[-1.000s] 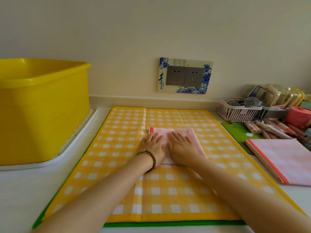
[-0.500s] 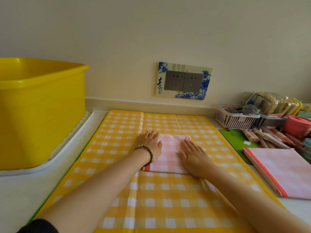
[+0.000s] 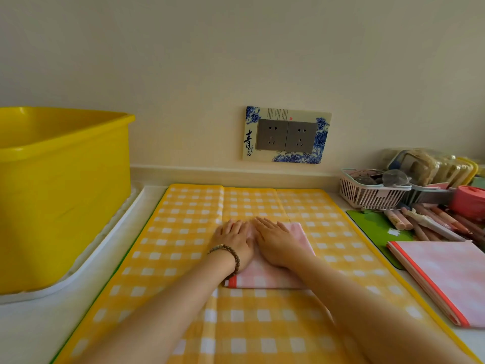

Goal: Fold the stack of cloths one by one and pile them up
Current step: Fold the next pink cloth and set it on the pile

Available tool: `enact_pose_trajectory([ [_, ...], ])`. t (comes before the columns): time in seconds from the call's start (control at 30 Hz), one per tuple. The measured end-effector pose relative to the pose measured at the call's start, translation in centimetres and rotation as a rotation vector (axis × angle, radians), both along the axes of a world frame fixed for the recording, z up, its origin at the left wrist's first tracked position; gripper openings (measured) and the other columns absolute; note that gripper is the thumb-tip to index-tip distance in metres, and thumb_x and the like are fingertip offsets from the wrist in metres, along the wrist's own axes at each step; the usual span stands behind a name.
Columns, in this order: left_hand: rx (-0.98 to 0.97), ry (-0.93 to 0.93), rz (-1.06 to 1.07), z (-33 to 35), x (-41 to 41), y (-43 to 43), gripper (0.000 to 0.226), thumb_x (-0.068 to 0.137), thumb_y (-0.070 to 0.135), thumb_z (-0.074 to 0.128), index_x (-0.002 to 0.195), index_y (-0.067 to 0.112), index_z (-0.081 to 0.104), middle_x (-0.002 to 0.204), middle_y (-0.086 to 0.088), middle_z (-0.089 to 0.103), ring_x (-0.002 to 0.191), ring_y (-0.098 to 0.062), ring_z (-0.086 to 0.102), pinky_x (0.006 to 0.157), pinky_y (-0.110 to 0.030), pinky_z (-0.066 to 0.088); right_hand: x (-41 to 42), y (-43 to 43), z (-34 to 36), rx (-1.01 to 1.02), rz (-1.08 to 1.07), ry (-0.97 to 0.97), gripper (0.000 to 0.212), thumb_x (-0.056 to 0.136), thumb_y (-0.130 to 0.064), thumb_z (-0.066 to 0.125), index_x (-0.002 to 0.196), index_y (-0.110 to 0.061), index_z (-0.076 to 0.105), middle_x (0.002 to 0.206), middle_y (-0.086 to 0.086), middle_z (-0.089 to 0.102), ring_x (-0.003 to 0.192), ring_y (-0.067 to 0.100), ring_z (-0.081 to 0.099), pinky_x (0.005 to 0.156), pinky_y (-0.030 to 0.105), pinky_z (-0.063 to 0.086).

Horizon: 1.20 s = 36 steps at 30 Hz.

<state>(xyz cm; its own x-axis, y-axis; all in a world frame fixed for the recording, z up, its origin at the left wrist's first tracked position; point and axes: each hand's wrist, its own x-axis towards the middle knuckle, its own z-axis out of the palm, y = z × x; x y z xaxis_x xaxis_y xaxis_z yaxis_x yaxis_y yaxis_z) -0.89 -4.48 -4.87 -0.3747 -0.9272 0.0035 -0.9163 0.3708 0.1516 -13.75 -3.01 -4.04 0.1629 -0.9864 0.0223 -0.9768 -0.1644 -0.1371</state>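
Yellow plastic, a deep tub, fills the 9 o'clock side of the counter and sits on a white tray. Beside it lies a yellow checked mat.

At the mat's centre, the left hand, with a bead bracelet at the wrist, lies palm down with straight fingers. It grips nothing and presses the left part of a folded pink checked cloth. The cloth's orange-red hem shows at its 7 o'clock corner. The right hand lies equally flat, touching the left one, fingers pointing to 12 o'clock.

Half a second ago the two hands were apart, one on each side edge of the cloth. Now they have met over its middle and far half, so only the near strip and the right edge are uncovered. I judge this a smoothing pass that sets the creases, with this cloth's folding all but done.

At 3 to 4 o'clock, off the mat, lies the stack of pink cloths. They look larger and flat, so probably they are the ones left to fold. No pile of folded cloths is in view, so this one may start it.
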Motion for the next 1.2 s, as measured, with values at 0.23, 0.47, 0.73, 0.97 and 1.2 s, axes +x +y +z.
enact_pose_trajectory([
  [0.23, 0.017, 0.009, -0.004, 0.0, 0.2, 0.1, 0.054, 0.1, 0.034, 0.012, 0.151, 0.02, 0.0, 0.159, 0.002, -0.004, 0.146, -0.016, -0.006, 0.119, -0.037, 0.002, -3.9, 1.3, -0.3, 0.003, -0.153, -0.02, 0.064, 0.099, -0.051, 0.019, 0.151, -0.016, 0.009, 0.159, 0.0, 0.007, 0.146, 0.012, 0.003, 0.119, 0.03, 0.001],
  [0.47, 0.028, 0.018, 0.01, 0.1, 0.2, 0.3, 0.054, 0.1, 0.034, 0.011, 0.151, 0.02, -0.002, 0.159, 0.003, -0.007, 0.146, -0.015, -0.007, 0.119, -0.037, 0.0, -6.1, 2.1, -0.3, 0.042, -0.236, -0.064, 0.067, 0.098, -0.054, 0.018, 0.151, -0.015, 0.006, 0.159, 0.001, 0.003, 0.146, 0.013, 0.003, 0.118, 0.032, 0.001],
  [0.73, 0.125, 0.135, 0.008, 1.1, 0.6, 0.5, 0.059, 0.1, 0.043, 0.016, 0.151, 0.02, -0.002, 0.158, 0.002, -0.01, 0.145, -0.015, -0.009, 0.119, -0.035, -0.002, -6.4, 2.5, 1.0, 0.041, -0.342, -0.289, 0.05, 0.1, -0.041, 0.029, 0.135, -0.006, 0.035, 0.147, 0.013, 0.037, 0.134, 0.026, 0.036, 0.111, 0.038, 0.027],
  [0.97, 0.168, 0.199, -0.012, 1.6, 3.3, 1.4, 0.075, 0.094, 0.059, 0.024, 0.151, 0.016, 0.0, 0.159, -0.002, -0.002, 0.146, -0.018, 0.001, 0.119, -0.038, 0.009, -8.4, 4.5, 5.0, 0.121, -0.399, -0.997, 0.049, 0.095, -0.03, 0.052, 0.139, -0.01, 0.043, 0.143, 0.008, 0.043, 0.13, 0.027, 0.041, 0.104, 0.039, 0.035],
  [1.2, 0.327, 0.35, 0.001, 1.5, 5.1, 3.0, 0.088, 0.086, 0.068, 0.032, 0.151, 0.022, -0.007, 0.158, -0.002, 0.008, 0.144, -0.019, 0.017, 0.116, -0.04, 0.024, -9.7, 6.7, 5.9, 0.351, -0.502, -1.169, 0.026, 0.09, -0.02, 0.062, 0.113, -0.011, 0.058, 0.125, 0.011, 0.053, 0.11, 0.029, 0.055, 0.09, 0.04, 0.048],
])
